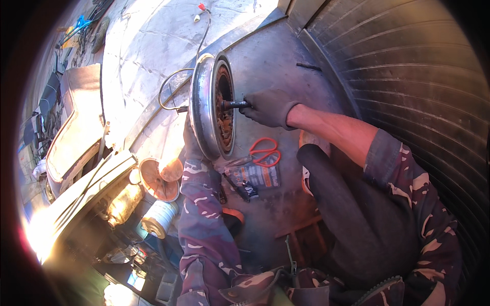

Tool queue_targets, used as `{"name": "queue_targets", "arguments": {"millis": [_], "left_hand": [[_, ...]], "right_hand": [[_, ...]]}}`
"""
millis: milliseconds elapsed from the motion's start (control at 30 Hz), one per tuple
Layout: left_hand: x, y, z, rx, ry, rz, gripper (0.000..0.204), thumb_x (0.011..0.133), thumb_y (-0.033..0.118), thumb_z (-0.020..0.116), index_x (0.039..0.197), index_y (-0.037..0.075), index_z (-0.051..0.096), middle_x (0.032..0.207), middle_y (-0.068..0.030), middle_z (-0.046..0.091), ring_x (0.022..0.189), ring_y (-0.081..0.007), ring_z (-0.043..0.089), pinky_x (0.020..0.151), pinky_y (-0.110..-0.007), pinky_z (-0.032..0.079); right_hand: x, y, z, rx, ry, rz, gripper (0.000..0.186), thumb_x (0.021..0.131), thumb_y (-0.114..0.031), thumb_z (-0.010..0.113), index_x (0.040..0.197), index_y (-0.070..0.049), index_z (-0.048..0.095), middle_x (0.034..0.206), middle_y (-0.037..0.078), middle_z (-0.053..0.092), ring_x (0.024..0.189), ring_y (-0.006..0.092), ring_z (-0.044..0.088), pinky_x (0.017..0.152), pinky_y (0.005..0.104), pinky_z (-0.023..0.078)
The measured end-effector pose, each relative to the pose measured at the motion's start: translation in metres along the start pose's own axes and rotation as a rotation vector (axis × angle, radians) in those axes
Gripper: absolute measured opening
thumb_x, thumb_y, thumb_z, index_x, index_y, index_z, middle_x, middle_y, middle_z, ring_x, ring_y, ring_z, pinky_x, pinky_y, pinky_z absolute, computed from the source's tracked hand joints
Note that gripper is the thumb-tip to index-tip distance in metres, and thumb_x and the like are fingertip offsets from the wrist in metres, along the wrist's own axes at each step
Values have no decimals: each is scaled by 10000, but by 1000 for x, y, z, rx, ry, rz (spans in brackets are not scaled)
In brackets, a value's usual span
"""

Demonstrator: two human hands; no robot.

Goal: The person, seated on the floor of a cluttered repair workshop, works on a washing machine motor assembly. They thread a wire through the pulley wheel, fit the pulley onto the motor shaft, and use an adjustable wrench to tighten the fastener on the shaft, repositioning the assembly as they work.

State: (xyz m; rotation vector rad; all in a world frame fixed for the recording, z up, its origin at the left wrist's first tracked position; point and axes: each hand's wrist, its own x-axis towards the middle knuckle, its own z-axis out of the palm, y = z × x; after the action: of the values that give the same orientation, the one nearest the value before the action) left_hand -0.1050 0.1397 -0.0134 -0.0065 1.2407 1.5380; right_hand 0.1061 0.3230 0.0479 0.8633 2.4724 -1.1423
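A bare metal wheel rim (pixel 204 115) stands upright in front of me, its hub (pixel 222 109) brown with rust. From the hub's centre a short dark metal rod (pixel 235 104) sticks out to the right. My right hand (pixel 268 107), in a dark glove, is closed around the rod's outer end. At the rim's lower left edge, my left hand (pixel 191 143) grips it, fingers mostly hidden behind the metal. Red-handled scissors (pixel 265 152) lie on the floor just below the wheel, beside a printed plastic packet (pixel 263 176) and a small black tool (pixel 237 186).
A ribbed metal shutter (pixel 408 66) rises along the right. Behind the wheel runs a cable (pixel 205 30) with a red-tipped end. At left are an orange bowl (pixel 153 178), a white spool (pixel 161 217), a yellowish bottle (pixel 124 204) and a brown padded piece (pixel 76 122).
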Motion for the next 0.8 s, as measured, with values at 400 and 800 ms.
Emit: {"name": "queue_targets", "arguments": {"millis": [400,800], "left_hand": [[-13,8,32,-25,-20,38,491,1198,345,395,1521,15,563,1343,-166,715,1146,-274,737,995,-397,630],[5,-14,29,229,-18,235,407,1194,355,519,1315,2,683,1170,-55,724,1058,-120,664,917,-291,547]], "right_hand": [[-5,4,-1,29,21,11,357,1035,-420,615,1105,-107,773,1028,200,790,993,420,764,888,545,581],[-8,22,4,18,22,-14,368,1061,-401,611,1163,-84,766,1075,237,777,1025,444,747,915,555,557]]}}
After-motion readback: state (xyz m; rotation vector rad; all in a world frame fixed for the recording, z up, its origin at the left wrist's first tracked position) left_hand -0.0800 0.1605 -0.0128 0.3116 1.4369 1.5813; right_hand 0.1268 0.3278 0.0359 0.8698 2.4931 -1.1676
